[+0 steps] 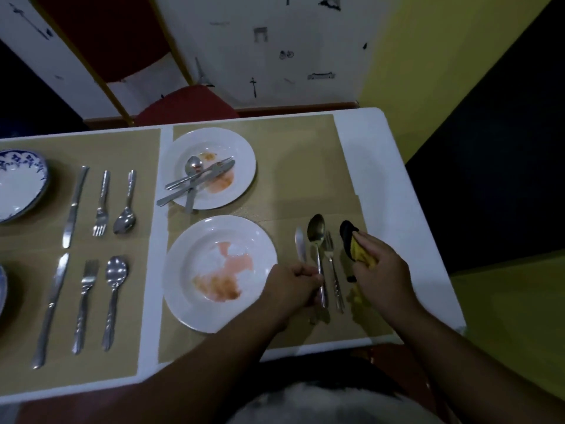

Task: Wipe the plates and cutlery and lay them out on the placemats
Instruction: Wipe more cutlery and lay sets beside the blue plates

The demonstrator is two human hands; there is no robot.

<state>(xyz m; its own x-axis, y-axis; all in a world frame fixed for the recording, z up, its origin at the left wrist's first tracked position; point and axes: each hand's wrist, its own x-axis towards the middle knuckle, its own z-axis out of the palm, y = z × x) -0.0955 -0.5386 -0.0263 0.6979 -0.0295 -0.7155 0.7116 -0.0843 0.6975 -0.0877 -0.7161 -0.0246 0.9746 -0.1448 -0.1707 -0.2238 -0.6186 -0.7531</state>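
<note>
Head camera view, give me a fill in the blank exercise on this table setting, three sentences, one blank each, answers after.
1. The right hand holds a ___ and black cloth.
2. The left hand grips the handle of the steel ___, lying between a steel knife and a steel fork.
3. The near round white plate holds only stains; the heap of steel cutlery lies on the ___ round white plate.
Missing words: yellow; spoon; far.

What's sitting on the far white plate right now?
A spoon, fork and knife lie crossed on the far white plate, beside orange smears. The surface under them is hidden.
</note>
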